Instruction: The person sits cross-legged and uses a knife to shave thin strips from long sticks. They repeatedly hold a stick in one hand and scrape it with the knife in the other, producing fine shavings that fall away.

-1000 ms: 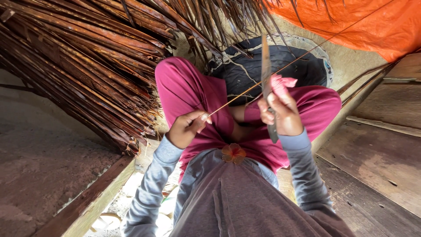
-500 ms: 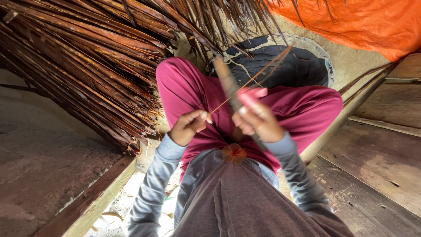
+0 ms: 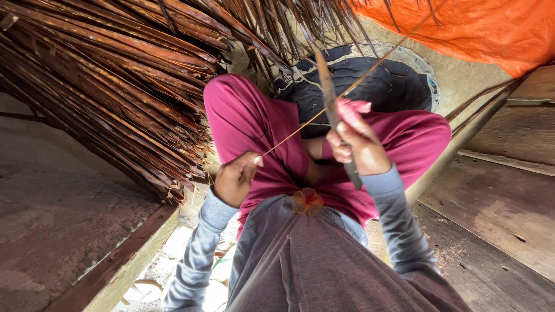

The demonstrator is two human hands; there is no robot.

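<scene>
from the head view, looking straight down, the person sits with knees drawn up in magenta trousers [image 3: 254, 124], grey sleeves reaching forward on both sides. the left hand [image 3: 234, 179] is clenched, thumb and fingertips pinching the near end of a thin tan leaf rib [image 3: 300, 130]. that rib runs taut from the pinch up and to the right, crossing over the lap and passing on toward the orange tarp [image 3: 480, 32] at the top right corner. the right hand [image 3: 355, 144] is closed around the handle of a knife [image 3: 326, 92], whose long narrow blade points up and away from the body; a scrap of pink cloth shows at the fingers. the blade crosses the rib just above the right hand, and the two look to be touching there, though i cannot tell for certain.

to the left, a big heap of dry brown palm fronds [image 3: 110, 81] slopes down beside the left knee, its tips hanging near the left hand. beyond the knees lies a dark round basin [image 3: 393, 84] with a pale rim, partly hidden by the legs and frond tips. wooden floor planks [image 3: 497, 208] run along the right side, and a wooden beam [image 3: 121, 263] edges the lower left. a small orange flower-shaped ornament [image 3: 306, 201] sits on the grey cloth at the waist, between the two forearms.
</scene>
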